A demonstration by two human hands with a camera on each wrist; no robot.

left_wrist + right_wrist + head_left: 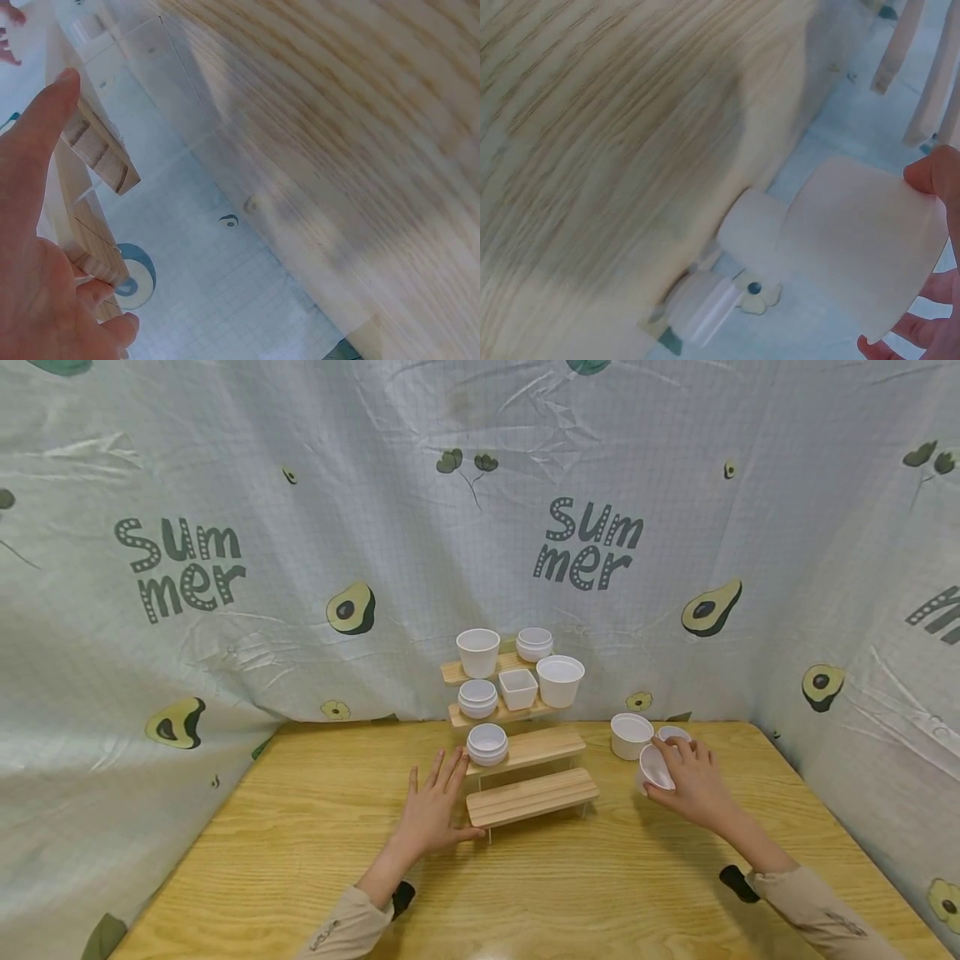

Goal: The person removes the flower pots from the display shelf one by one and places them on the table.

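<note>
White cup (654,770) was pinched in R hand (697,783), thumb on the near side, fingers round the far side, mouth up; couldn't tell if its base touched the desk (585,893). Just past R hand, twd the printed cloth (450,552), stood a wide tub (630,747) and, partly hidden by the fingers, a small jar (672,732).

L hand (429,817) was loose, fingers spread, holding nothing, up against the left end of a 4-tier wood rack (538,746); thumb at the end of the lowest plank (532,799), fingertips nr the next plank up. Right by those fingertips, a round jar (487,747) sat on that plank. Farther from L hand, one tier higher, L to R: ribbed jar (477,702), square pot (518,691), big cup (560,685). Top tier, farthest from L hand: tapered cup (477,656) w/ a squat jar (534,647) to its right.
</note>
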